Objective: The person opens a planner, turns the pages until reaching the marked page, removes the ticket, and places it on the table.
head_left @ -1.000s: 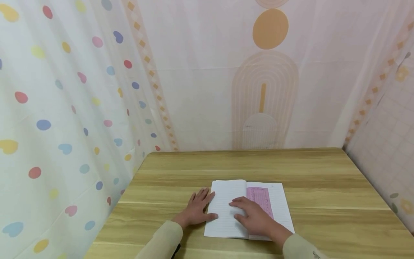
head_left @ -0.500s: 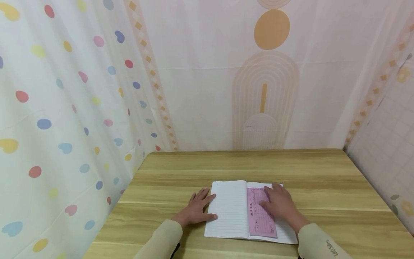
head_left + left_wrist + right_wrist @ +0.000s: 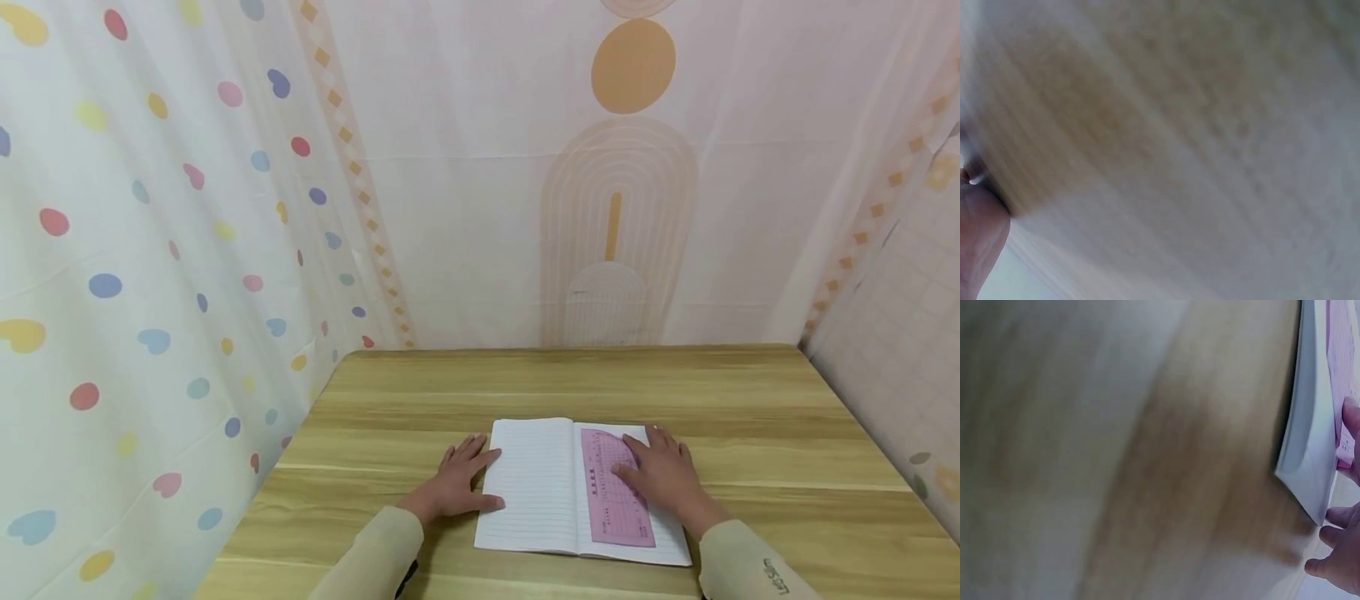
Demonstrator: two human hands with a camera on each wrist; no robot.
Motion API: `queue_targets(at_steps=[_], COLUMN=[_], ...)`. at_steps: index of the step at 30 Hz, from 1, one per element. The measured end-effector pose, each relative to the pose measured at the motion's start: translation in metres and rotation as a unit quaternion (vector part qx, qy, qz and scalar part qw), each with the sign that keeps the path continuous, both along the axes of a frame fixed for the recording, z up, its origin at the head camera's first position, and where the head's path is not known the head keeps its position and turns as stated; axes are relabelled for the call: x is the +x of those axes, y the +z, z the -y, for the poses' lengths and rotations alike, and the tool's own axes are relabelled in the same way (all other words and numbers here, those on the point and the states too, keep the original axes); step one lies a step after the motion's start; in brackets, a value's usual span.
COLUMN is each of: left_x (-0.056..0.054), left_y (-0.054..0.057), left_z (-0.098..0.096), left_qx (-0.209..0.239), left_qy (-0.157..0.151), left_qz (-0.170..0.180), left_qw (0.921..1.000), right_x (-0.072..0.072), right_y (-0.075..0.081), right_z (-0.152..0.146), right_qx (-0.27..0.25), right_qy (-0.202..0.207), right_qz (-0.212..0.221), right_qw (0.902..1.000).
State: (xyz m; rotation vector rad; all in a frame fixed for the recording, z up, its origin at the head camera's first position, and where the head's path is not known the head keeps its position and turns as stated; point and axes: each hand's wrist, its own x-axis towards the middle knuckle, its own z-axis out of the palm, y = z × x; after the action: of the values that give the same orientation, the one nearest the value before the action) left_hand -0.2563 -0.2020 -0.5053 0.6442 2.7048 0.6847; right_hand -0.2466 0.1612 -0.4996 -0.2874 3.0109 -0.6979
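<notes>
An open lined notebook (image 3: 528, 487) lies flat on the table, its pages spread left and right. On the right page rests a pink printed slip (image 3: 617, 504), slightly slanted, its upper right part bent or lifted near the thumb. My left hand (image 3: 459, 482) rests spread at the notebook's left edge, thumb on the page. My right hand (image 3: 666, 477) lies over the right page's outer edge, thumb on the slip and fingers extended past the notebook's upper right corner. The right wrist view shows these fingertips (image 3: 1333, 534) near the notebook's corner. The left wrist view shows little of the left hand.
The wood-grain table (image 3: 420, 383) reaches back to a patterned curtain (image 3: 465, 208). Dotted fabric (image 3: 172, 275) hangs on the left, and another patterned cloth (image 3: 900, 333) borders the right side.
My right hand has moved from the notebook's middle to its right edge. The pink slip, partly covered before, is now more exposed and has shifted slightly right. My left hand stays still.
</notes>
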Motion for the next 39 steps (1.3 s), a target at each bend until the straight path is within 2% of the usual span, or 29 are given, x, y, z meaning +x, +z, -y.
queue_targets(at_steps=[7,11,17,22,31,39], left_x=[0.001,0.001,0.002,0.002,0.003,0.004], left_y=[0.000,0.001,0.000,0.000,0.001,0.001], left_z=[0.000,0.000,0.000,0.000,0.000,0.000], left_qx=[0.001,0.001,0.005,0.003,0.009,0.006], left_qy=[0.000,-0.001,-0.001,-0.001,0.002,0.001], left_qz=[0.002,0.004,0.003,0.001,0.005,0.000], left_qw=[1.0000,1.0000,1.0000,1.0000,0.9999,1.0000], right_x=[-0.002,-0.003,-0.004,-0.006,-0.010,-0.007], right_y=[-0.001,0.002,0.010,0.015,0.020,0.021], right_z=[0.000,-0.002,-0.013,-0.031,-0.079,-0.108], right_qx=[-0.026,-0.068,-0.178,-0.207,-0.184,-0.156], right_qy=[0.006,0.002,-0.028,-0.047,-0.108,-0.140], right_qz=[-0.040,-0.072,-0.018,0.026,0.088,0.097], right_qw=[0.9988,0.9951,0.9834,0.9768,0.9731,0.9730])
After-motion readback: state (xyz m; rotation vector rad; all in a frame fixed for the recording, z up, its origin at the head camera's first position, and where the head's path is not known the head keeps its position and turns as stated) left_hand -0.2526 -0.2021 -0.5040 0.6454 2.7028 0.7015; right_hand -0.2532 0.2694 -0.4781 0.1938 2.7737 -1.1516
